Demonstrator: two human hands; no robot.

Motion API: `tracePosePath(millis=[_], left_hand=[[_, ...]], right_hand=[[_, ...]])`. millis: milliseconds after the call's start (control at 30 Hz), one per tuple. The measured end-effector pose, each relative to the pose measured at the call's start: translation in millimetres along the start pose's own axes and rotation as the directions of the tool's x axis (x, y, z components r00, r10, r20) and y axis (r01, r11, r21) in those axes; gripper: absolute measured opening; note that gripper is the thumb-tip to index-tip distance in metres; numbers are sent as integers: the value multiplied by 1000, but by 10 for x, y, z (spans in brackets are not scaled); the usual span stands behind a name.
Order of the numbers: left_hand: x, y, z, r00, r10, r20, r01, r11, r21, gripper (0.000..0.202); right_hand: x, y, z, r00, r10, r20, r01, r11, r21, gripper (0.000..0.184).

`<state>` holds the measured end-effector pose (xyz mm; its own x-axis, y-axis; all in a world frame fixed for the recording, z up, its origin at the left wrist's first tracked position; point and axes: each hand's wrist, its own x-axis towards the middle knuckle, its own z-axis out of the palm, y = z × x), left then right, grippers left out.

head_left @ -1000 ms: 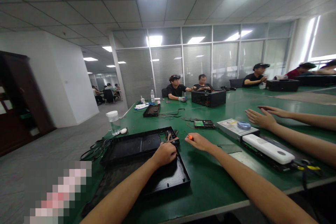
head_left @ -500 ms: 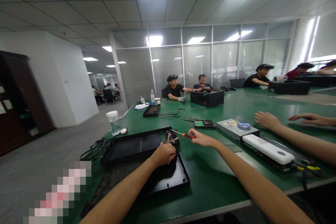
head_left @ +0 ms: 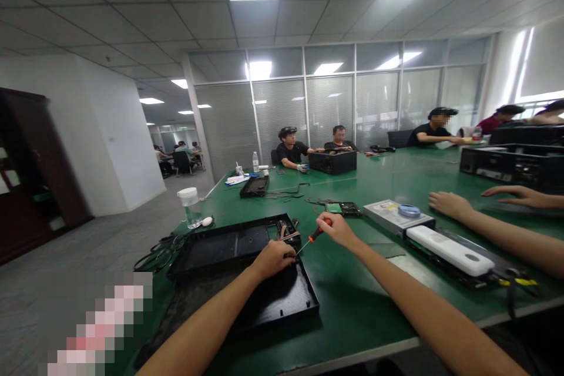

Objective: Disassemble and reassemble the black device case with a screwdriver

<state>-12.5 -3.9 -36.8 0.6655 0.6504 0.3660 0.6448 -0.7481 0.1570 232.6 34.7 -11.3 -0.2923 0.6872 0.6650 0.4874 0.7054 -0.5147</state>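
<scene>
In my right hand [head_left: 337, 228] is a screwdriver [head_left: 315, 234] with an orange and black handle, its shaft slanting down to the left. The tip ends close to the fingers of my left hand [head_left: 275, 257]. That left hand is closed, pinching something too small or hidden to make out, over a black plastic casing [head_left: 304, 299]. Just behind its fingers, striped ribbon wires [head_left: 288, 234] lie at the right end of a second black casing part [head_left: 233, 241].
Black cables [head_left: 158, 252] and a lidded clear jar [head_left: 190, 208] stand left. On the right are a metal box [head_left: 392, 214], a white device [head_left: 449, 249] and another person's hands [head_left: 452, 205]. A small green circuit board [head_left: 337, 208] lies beyond my right hand. Co-workers handle black computer cases [head_left: 332, 161] farther off.
My right hand has tilted the screwdriver steeper, bringing its tip down from the wires to my left fingers. Across the table, a black case has shifted left; another at right has moved nearer.
</scene>
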Motion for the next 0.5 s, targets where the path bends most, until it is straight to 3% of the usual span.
tracePosePath(millis=[267, 400, 500], left_hand=[[20, -22, 9, 1000, 16, 8, -16, 1000, -10, 11], [15, -10, 12, 1000, -4, 10, 4, 1000, -29, 11], [5, -11, 31, 999, -36, -6, 35, 995, -95, 16]], right_hand=[[-22, -121, -51, 993, -95, 76, 109, 970, -218, 27], [18, -413, -153, 980, -112, 166, 171, 897, -407, 36], [100, -736, -222, 951, -81, 299, 236, 815, -528, 42]])
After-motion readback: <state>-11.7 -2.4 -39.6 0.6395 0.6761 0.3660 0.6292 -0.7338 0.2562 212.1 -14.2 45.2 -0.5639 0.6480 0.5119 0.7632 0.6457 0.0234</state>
